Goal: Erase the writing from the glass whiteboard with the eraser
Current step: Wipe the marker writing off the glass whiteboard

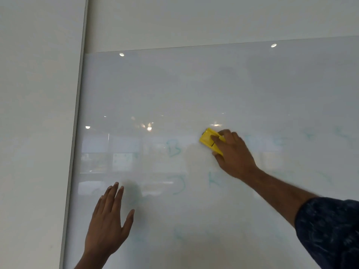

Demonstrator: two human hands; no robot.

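The glass whiteboard point(194, 90) fills most of the view and reflects ceiling lights. Faint teal letters remain on it, among them a B point(173, 148), a J point(179, 184) and a K point(213, 180), with more faded marks to the right and lower down. My right hand point(235, 154) grips a yellow eraser point(207, 139) and presses it flat on the glass, just right of the B. My left hand point(108, 220) rests flat on the board at the lower left, fingers spread, holding nothing.
The board's pale metal frame point(74, 152) runs down the left side, with a plain white wall point(37, 113) beyond it. More white wall lies above the board's top edge point(213, 45).
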